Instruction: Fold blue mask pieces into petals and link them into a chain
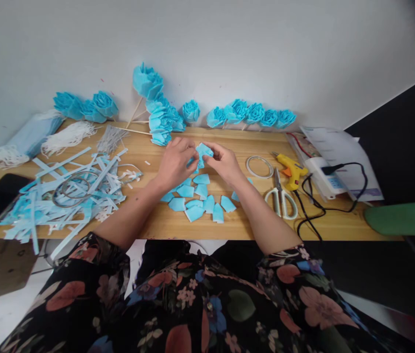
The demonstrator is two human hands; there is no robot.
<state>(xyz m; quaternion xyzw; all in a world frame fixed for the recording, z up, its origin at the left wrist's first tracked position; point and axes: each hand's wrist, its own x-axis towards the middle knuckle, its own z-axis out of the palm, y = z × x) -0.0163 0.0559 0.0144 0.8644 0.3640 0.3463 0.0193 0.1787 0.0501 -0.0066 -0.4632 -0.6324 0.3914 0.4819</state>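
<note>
- Head view: the person's right hand (224, 159) has thumb and fingers closed in a pinch on a blue piece (203, 151), which is up between the 2 hands, above the table (148, 190).
- Head view: the left hand (178, 159) has its fingers bent in against the left side of that piece; whether they grip it or only press it cannot be told, since the knuckles hide the tips.
- Head view: for clean work, the right pinch is best kept light and near the edge, as the thin, soft-looking material would probably crease under a hard squeeze.
- Head view: 1 hand should steady while the other shapes or sets the edge; if the 2 pull against each other, the piece could stretch or tear.
- Head view: the loose blue cut pieces (194, 214) lie just below the hands, so wrists are better held raised to avoid dragging them about.
- Head view: the scissors (280, 198) and yellow glue gun (291, 170) lie to the right; the gun's tip deserves care, since its heat cannot be seen.
- Head view: the 5 blue flowers (255, 113) at back right offer a handy model for matching petal spread.
</note>
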